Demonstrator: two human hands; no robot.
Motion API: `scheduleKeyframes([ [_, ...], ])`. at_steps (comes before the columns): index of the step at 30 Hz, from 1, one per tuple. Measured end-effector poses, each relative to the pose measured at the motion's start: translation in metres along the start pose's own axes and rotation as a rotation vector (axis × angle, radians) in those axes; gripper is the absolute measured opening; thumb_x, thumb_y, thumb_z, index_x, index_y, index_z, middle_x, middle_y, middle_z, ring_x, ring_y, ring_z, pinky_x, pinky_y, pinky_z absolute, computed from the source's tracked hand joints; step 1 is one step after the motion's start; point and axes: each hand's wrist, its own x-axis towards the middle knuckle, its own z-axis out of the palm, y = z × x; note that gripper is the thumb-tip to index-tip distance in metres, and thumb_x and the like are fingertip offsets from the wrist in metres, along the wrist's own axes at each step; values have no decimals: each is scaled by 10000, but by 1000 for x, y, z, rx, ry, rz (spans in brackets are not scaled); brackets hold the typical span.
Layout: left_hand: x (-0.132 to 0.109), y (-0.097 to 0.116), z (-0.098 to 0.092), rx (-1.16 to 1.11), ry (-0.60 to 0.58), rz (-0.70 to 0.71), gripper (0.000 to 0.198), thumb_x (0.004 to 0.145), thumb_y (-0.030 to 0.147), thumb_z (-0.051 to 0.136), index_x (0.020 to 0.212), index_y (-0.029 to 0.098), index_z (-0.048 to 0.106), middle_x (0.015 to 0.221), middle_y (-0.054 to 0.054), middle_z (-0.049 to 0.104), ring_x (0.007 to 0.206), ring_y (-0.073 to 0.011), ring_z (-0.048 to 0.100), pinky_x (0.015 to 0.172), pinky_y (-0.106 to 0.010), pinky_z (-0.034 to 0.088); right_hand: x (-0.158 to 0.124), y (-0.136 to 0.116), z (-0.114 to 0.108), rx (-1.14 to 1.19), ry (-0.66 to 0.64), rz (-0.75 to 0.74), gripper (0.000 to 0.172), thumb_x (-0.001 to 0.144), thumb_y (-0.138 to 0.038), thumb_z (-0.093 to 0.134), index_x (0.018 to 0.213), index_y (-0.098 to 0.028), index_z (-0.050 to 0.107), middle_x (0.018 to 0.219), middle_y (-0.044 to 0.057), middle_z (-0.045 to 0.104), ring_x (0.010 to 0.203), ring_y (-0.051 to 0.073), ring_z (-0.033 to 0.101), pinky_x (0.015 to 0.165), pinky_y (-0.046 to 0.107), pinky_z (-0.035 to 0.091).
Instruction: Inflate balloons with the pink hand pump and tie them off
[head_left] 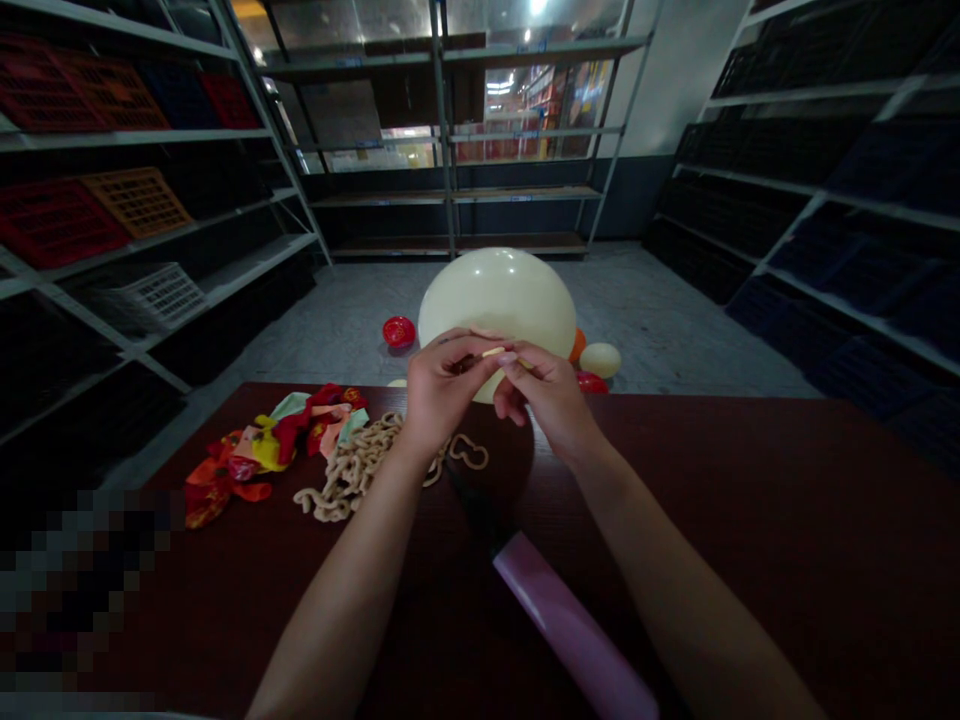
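A large inflated cream balloon (496, 290) sits just beyond my hands at the table's far edge. My left hand (448, 385) is closed, thumb and fingers pinching the balloon's pale neck, which shows as a small strip between the fingertips. From the other side my right hand (551, 395) is closed on the same neck, its lower fingers curled. Below my hands lies a balloon pump (570, 620) with a pink barrel and a dark nozzle end. A heap of beige looped strands (360, 465) rests beside my left forearm.
Crumpled red, yellow and pale green pieces (277, 440) lie at the left of the dark red table (750, 520). On the floor are a red balloon (399, 332) and a small cream balloon (600, 360). Shelves with crates (139, 200) line the sides.
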Motion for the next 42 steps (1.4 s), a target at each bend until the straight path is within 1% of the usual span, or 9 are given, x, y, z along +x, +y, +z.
scheduleKeyframes([
  [6, 3, 1, -5, 44, -135, 35, 258, 812, 249, 743, 1069, 224, 744, 1103, -98, 710, 1037, -200, 648, 846, -345, 547, 0, 2, 1, 60, 38, -6, 208, 834, -432, 627, 923, -244, 615, 472, -80, 552, 378, 81, 478, 335, 190, 298],
  [11, 5, -2, -7, -25, -156, 9, 316, 782, 218, 768, 1096, 252, 743, 1142, -99, 691, 1069, -206, 634, 849, -356, 553, 0, 5, -3, 64, 11, -10, 211, 860, -468, 608, 852, -257, 609, 519, -73, 561, 395, 65, 455, 348, 184, 298],
  [15, 1, 4, -3, 9, -84, 23, 241, 825, 224, 727, 1062, 254, 757, 1061, -80, 708, 936, -170, 657, 737, -300, 561, -1, 4, -2, 57, 8, -38, 233, 860, -470, 607, 954, -258, 633, 551, -59, 587, 428, 83, 500, 355, 193, 319],
  [18, -3, 6, 5, 48, 29, 69, 167, 861, 224, 687, 1004, 250, 768, 1004, -65, 722, 920, -162, 665, 770, -314, 563, -2, -1, -1, 33, 12, -29, 275, 877, -469, 586, 1026, -241, 626, 557, -47, 609, 420, 93, 521, 363, 203, 334],
  [21, -6, 2, 10, 91, 118, 88, 131, 885, 229, 658, 958, 233, 767, 964, -57, 731, 903, -162, 672, 811, -335, 560, -2, -7, -4, 6, -68, 38, 330, 888, -505, 548, 1049, -222, 603, 598, -21, 659, 400, 100, 544, 373, 214, 351],
  [24, -11, -3, 11, 225, 121, 146, 155, 920, 236, 606, 959, 207, 753, 958, -68, 729, 909, -167, 673, 805, -326, 556, -2, -12, -10, 26, -132, 142, 377, 882, -536, 496, 1074, -217, 557, 649, 7, 697, 397, 128, 582, 355, 215, 334],
  [30, -17, -9, 1, 651, -62, 422, 208, 946, 250, 559, 1066, 192, 718, 992, -89, 724, 895, -175, 674, 718, -255, 522, -3, -19, -20, 74, -216, 224, 445, 833, -475, 511, 1218, -253, 491, 699, 2, 714, 401, 156, 609, 328, 215, 321],
  [36, -16, -12, -4, 746, -106, 437, 207, 956, 266, 541, 1026, 182, 718, 969, -93, 717, 832, -171, 668, 644, -247, 482, -4, -12, -8, -91, -53, 82, 484, 861, -549, 578, 1249, -262, 604, 621, -20, 672, 329, 90, 501, 284, 202, 307],
  [42, -12, -12, -3, 473, -112, 293, 205, 939, 255, 575, 1054, 230, 743, 986, -61, 722, 904, -167, 662, 772, -267, 502, 2, -8, -15, 82, 187, 21, 334, 863, -523, 595, 946, -210, 675, 459, -82, 452, 331, 30, 259, 321, 190, 143],
])
